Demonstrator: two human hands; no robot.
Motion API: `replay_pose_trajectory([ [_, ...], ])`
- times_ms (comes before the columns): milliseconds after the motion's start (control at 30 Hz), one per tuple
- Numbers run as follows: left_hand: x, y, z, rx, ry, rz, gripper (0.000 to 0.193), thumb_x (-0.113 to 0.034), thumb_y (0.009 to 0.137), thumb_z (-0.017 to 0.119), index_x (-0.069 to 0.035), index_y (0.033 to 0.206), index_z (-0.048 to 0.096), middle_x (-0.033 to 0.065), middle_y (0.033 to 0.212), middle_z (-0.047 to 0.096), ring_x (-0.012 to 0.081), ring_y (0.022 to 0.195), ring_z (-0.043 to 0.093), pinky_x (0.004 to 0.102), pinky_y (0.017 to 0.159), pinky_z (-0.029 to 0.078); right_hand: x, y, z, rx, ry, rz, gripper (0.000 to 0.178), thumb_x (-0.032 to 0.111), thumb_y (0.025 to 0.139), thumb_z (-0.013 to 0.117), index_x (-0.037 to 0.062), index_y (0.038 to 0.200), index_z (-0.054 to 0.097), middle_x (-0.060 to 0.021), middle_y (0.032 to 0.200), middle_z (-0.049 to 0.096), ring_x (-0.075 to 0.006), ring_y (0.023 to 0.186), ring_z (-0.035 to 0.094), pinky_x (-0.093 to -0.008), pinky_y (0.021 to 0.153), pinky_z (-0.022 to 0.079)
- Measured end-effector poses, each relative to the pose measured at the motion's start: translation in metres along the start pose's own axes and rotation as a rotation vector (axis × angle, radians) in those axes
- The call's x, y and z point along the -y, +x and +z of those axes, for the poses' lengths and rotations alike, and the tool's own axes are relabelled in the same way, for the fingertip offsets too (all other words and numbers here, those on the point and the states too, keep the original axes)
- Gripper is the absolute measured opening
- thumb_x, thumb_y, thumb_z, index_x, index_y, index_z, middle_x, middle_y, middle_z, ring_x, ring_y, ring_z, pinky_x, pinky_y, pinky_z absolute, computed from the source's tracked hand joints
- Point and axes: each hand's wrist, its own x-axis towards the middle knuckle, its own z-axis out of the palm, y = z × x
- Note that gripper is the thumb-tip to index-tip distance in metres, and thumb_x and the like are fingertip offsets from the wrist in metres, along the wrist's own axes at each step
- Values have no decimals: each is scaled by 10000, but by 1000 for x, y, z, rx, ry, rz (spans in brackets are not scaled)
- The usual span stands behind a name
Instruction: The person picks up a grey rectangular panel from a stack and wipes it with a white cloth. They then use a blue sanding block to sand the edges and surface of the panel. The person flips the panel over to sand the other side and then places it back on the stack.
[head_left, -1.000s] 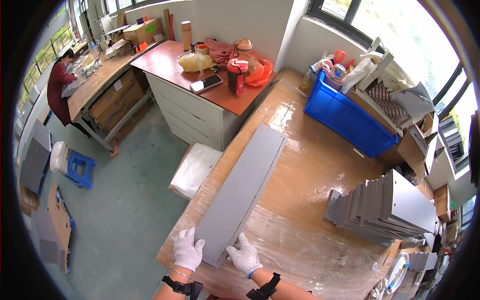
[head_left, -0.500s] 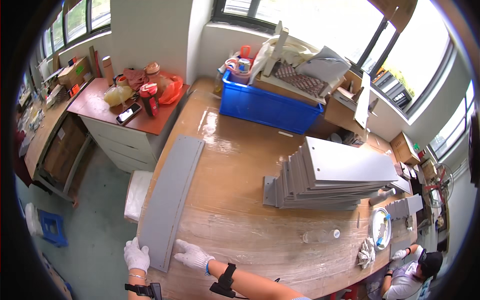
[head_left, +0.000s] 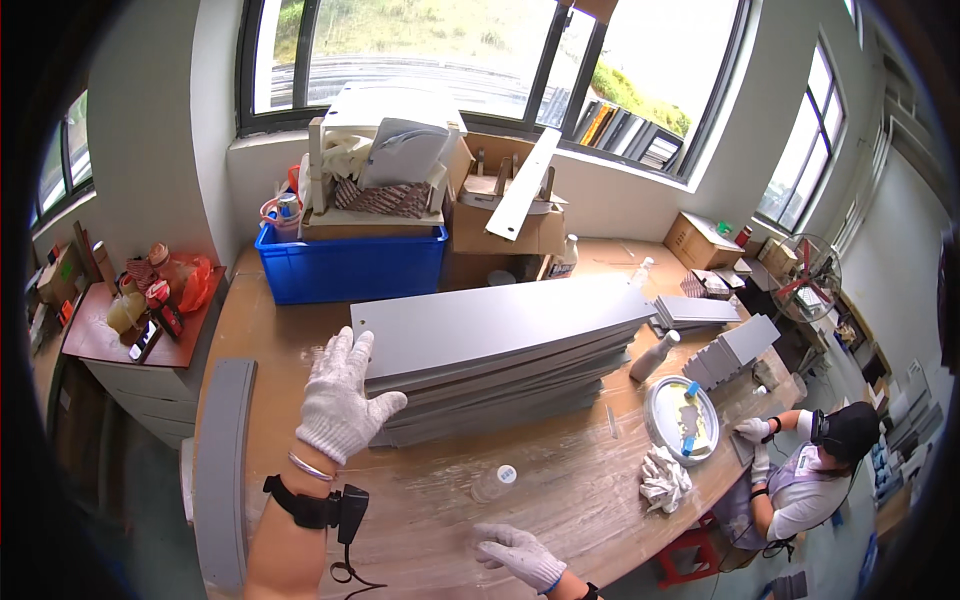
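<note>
While a grey panel (head_left: 220, 470) lies apart at eight o'clock on the bench (head_left: 420, 535), the central stack (head_left: 510, 325) holds many more, so I'd judge most is left. At its nine o'clock end, the left hand (head_left: 342, 405) has fingers outstretched, thumb wide, gripping nothing; whether it touches, I can't tell. Toward six o'clock, the right hand (head_left: 520, 555) hovers, fingers loose and empty.

on the table (head_left: 560, 465), a stack of panels (head_left: 500, 325) lies between a separate panel (head_left: 222, 470) at left and a bottle (head_left: 655, 357) at right. behind the stack are a bin (head_left: 350, 272) and, right of it, a carton (head_left: 500, 225). the left hand (head_left: 343, 395) is at the stack's left end; the right hand (head_left: 520, 555) is before the stack, a second bottle (head_left: 492, 485) between them.
</note>
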Motion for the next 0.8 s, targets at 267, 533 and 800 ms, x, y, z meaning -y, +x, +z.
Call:
replay_pose_trajectory([
  [267,-29,-6,46,-289,332,103,474,-126,689,838,-67,1150,745,163,1234,705,412,1209,618,505,1126,415,-54,-43,-172,-337,121,-31,490,141,987,646,-61,1415,516,-161,1178,691,-203,940,704,-308,798,595],
  [533,-21,-20,36,-296,92,-40,776,82,731,763,-32,1458,520,177,1484,535,311,1398,488,385,1180,371,-83,-24,-342,-1178,-674,-459,335,139,876,739,40,1195,707,-143,1035,734,-260,895,706,-372,818,557],
  [800,80,24,57,-15,-470,-320,700,142,825,575,49,1505,436,192,1504,511,227,1342,526,312,1144,375,-99,-24,-362,-1147,-1131,29,604,519,865,616,365,1443,531,-100,1573,370,-374,1437,326,-548,1149,325],
])
